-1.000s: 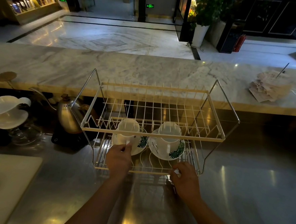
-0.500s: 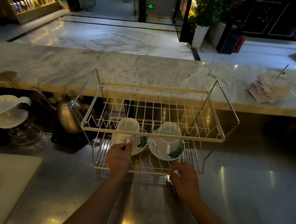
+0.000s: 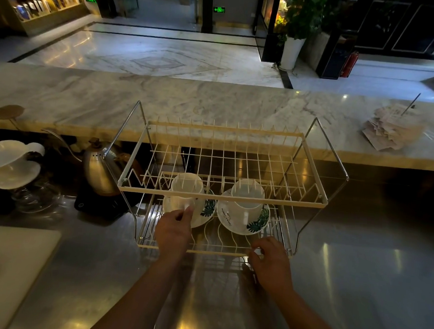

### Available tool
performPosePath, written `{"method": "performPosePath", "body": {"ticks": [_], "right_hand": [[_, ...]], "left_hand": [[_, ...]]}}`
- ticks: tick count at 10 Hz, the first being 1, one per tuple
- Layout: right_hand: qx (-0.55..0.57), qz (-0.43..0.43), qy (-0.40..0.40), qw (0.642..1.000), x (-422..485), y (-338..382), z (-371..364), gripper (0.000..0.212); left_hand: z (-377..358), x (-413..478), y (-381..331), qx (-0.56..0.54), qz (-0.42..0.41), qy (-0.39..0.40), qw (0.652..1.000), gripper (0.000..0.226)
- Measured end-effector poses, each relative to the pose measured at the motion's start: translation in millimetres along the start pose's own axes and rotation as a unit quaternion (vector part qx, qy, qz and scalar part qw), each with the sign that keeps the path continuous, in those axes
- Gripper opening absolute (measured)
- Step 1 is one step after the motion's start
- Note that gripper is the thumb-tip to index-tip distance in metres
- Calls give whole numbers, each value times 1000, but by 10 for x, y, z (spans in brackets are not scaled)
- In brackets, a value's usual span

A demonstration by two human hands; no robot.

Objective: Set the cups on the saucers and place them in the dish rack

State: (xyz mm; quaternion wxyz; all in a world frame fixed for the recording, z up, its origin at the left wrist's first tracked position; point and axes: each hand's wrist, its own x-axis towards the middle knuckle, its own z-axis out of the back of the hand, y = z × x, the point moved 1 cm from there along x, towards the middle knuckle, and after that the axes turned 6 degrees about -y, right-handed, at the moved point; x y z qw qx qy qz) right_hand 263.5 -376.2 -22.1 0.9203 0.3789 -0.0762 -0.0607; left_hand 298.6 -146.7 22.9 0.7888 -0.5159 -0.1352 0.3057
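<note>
Below, two cups on saucers sit in the lower tier of the dish rack (image 3: pixel 222 197). Left hand (image 3: pixel 174 232), at 9 o'clock, has fingers pinched on the left cup's (image 3: pixel 186 193) handle; right hand (image 3: pixel 270 262) fingers curl at the rack's front edge beside the right cup (image 3: pixel 247 198).

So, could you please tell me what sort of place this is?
Probably a café bar in a lobby: a gooseneck kettle and pour-over dripper on the steel worktop, a marble counter, spiked receipts.

Two cups (image 3: pixel 186 188) (image 3: pixel 247 196) sit on saucers (image 3: pixel 203 209) (image 3: pixel 235 221) side by side in the rack's (image 3: pixel 221 196) lower tier. A kettle (image 3: pixel 100 169) stands left of the rack.
</note>
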Motion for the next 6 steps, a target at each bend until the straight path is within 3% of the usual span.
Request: {"method": "performPosePath", "body": {"ticks": [3,6], "right_hand": [[-9,-16,22,1000,21,12,14,15],[-19,21,-16,999,-117,-7,73,11]], "left_hand": [[129,-103,94,-26,-11,-15,999,36],[368,-484,440,63,-76,49,994,25]]}}
